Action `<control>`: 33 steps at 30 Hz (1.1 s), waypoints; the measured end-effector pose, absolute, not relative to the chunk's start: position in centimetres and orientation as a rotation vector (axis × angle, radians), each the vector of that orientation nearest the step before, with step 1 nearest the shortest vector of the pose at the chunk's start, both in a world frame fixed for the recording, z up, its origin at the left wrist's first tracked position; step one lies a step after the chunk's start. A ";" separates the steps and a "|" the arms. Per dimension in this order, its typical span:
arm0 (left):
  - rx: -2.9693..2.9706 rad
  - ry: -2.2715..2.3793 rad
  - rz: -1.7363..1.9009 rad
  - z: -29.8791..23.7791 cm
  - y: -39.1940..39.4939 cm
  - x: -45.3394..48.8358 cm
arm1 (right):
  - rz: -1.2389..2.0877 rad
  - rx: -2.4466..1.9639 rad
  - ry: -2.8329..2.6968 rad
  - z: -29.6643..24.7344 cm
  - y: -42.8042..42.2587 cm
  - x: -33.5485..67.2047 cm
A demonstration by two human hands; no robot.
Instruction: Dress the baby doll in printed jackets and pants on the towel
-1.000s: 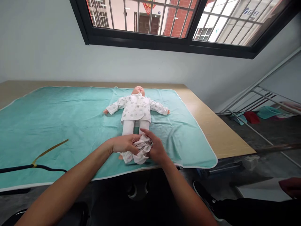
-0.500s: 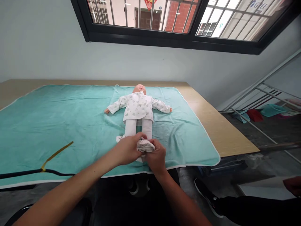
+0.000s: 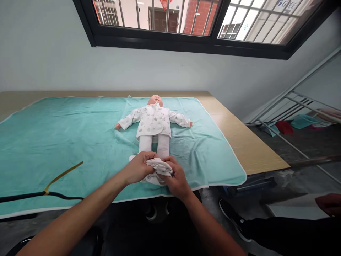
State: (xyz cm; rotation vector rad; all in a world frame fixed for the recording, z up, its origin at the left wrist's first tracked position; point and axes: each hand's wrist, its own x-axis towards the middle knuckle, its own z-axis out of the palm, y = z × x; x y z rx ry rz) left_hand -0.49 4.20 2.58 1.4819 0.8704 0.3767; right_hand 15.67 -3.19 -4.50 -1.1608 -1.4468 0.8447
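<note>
A baby doll (image 3: 155, 119) in a white patterned jacket lies on its back on a turquoise blanket (image 3: 80, 131), arms spread and head toward the wall. Bunched white patterned baby pants (image 3: 159, 166) sit at the doll's lower legs. My left hand (image 3: 141, 166) is closed on the left side of the gathered cloth, and my right hand (image 3: 176, 176) grips its right side. Both hands and the cloth hide the doll's feet. Part of the same pale fabric shows left of the legs and below my fingers.
A black cable (image 3: 32, 195) with a yellow tie (image 3: 64, 175) lies on the blanket at the left. Bare wooden table (image 3: 247, 149) shows along the right. A person's leg and shoe (image 3: 234, 218) are on the floor at the lower right, near a metal rack (image 3: 290, 142).
The gathered cloth has been spread wider between my hands, with more of it showing below. My left hand has shifted slightly left. The view has turned a little.
</note>
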 end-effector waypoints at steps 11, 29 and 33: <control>1.680 0.663 0.050 5.0 4.9 -0.6 | 1.458 -1.003 -1.236 -3.6 -2.9 20.2; 2.531 0.579 -0.116 3.4 3.1 -0.1 | 0.914 -1.602 -1.245 -3.5 3.8 19.4; 2.639 0.661 -0.247 2.8 2.8 0.6 | 0.853 -1.585 -1.219 -1.6 4.4 20.6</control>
